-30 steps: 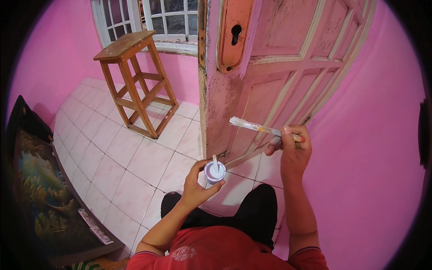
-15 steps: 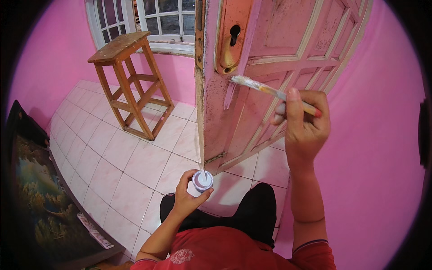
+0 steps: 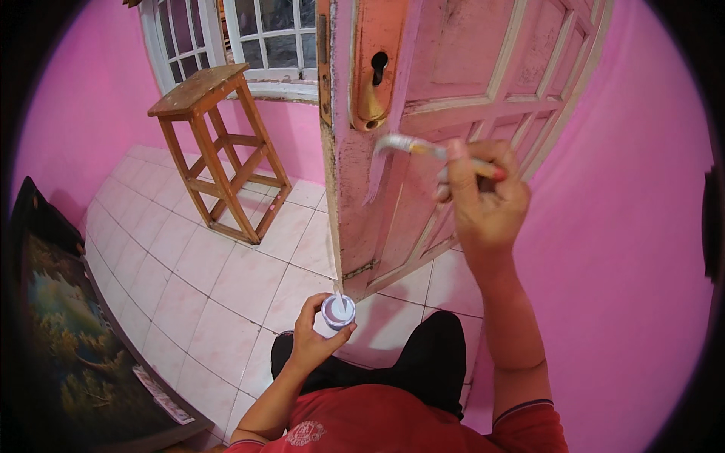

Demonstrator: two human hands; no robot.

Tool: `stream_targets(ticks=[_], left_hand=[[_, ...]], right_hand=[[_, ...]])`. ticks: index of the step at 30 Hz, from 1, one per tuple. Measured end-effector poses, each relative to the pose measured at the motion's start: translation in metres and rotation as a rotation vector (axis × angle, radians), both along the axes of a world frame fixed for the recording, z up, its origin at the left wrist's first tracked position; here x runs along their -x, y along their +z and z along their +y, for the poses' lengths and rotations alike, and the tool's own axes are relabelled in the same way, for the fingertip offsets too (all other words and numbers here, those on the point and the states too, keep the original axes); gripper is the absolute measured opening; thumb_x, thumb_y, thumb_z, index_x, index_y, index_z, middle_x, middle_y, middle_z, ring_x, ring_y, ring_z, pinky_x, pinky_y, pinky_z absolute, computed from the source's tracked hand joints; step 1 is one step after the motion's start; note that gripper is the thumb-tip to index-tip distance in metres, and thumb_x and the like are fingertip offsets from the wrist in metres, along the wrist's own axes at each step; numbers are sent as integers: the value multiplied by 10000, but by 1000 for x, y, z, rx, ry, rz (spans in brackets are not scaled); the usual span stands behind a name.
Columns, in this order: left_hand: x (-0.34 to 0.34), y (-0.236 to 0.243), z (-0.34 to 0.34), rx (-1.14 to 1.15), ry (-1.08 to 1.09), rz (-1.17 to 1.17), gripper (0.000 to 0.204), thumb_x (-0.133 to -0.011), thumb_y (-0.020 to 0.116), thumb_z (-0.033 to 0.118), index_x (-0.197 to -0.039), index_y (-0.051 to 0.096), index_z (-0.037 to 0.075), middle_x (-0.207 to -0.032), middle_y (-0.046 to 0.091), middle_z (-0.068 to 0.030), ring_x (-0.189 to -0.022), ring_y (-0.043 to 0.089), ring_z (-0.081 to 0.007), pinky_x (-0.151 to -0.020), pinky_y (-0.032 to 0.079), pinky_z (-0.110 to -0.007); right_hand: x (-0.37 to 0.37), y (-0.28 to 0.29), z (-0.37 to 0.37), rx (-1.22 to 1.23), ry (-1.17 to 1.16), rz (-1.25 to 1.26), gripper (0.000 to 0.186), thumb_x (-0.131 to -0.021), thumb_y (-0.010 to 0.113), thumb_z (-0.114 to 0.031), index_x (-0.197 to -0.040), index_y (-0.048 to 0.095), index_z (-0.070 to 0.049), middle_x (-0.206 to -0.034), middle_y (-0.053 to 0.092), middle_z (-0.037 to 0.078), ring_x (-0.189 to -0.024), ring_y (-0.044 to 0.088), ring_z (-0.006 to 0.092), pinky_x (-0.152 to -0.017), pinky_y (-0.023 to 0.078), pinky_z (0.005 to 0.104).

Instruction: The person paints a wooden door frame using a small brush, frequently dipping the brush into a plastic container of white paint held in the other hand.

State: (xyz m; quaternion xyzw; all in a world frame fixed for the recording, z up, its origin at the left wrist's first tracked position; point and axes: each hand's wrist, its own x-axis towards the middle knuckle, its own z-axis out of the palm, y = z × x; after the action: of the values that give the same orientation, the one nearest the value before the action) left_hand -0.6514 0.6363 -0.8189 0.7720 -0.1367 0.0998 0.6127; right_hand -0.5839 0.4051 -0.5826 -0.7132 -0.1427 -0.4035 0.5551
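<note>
My right hand (image 3: 487, 196) is closed around the handle of a paintbrush (image 3: 427, 148). The brush's whitish bristles bend against the pink door (image 3: 400, 185), just below the keyhole plate (image 3: 371, 72). A lighter pink streak of fresh-looking paint runs down the door beneath the bristles. Lower down, my left hand (image 3: 313, 336) grips a small round paint cup (image 3: 337, 311) from the side, its fingers wrapped round it. Pale paint shows inside the cup, and a thin light stick or strip rises at its far rim.
A wooden stool (image 3: 219, 143) stands on the tiled floor (image 3: 249, 275), left of the door, below a white-framed window (image 3: 272, 34). At the far left leans a dark framed landscape picture (image 3: 83, 340). A pink wall (image 3: 619, 249) rises close on my right.
My right hand has moved left and slightly down with the paintbrush. Its bristles now press and bend on the door. My left hand still holds the cup; the view has shifted slightly.
</note>
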Motion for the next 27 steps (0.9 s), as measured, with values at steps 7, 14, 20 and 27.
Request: stream_targets(ticks=[7, 14, 20, 27], left_hand=[[5, -6, 4, 18, 1, 17, 645, -721, 898, 169, -1248, 559, 16, -1136, 656, -118, -1075, 660, -227, -992, 501, -360], [4, -5, 4, -6, -2, -4, 642, -727, 896, 170, -1248, 556, 12, -1152, 644, -119, -1090, 648, -226, -998, 496, -361], [7, -4, 4, 17, 10, 18, 631, -730, 892, 166, -1243, 559, 12, -1154, 643, -113, -1090, 642, -214, -995, 494, -355], [8, -5, 2, 11, -7, 25, 631, -727, 893, 164, -1242, 561, 13, -1141, 651, -113, -1085, 648, -214, -995, 496, -353]], right_hand=[[24, -8, -3, -7, -44, 27, 160, -998, 678, -106, -905, 587, -14, -720, 615, 41, -587, 597, 76, -507, 501, 238], [-2, -11, -1, 55, -16, 107, 226, -970, 729, -140, -842, 587, -20, -632, 551, 2, -564, 467, 34, -503, 392, 237], [2, 42, 1, -78, 12, -161, 214, -995, 703, -148, -853, 584, -41, -658, 557, -36, -586, 474, 4, -502, 383, 214], [18, -33, -10, 165, -78, 152, 237, -958, 731, -133, -824, 569, -25, -614, 536, 32, -521, 448, 83, -496, 392, 275]])
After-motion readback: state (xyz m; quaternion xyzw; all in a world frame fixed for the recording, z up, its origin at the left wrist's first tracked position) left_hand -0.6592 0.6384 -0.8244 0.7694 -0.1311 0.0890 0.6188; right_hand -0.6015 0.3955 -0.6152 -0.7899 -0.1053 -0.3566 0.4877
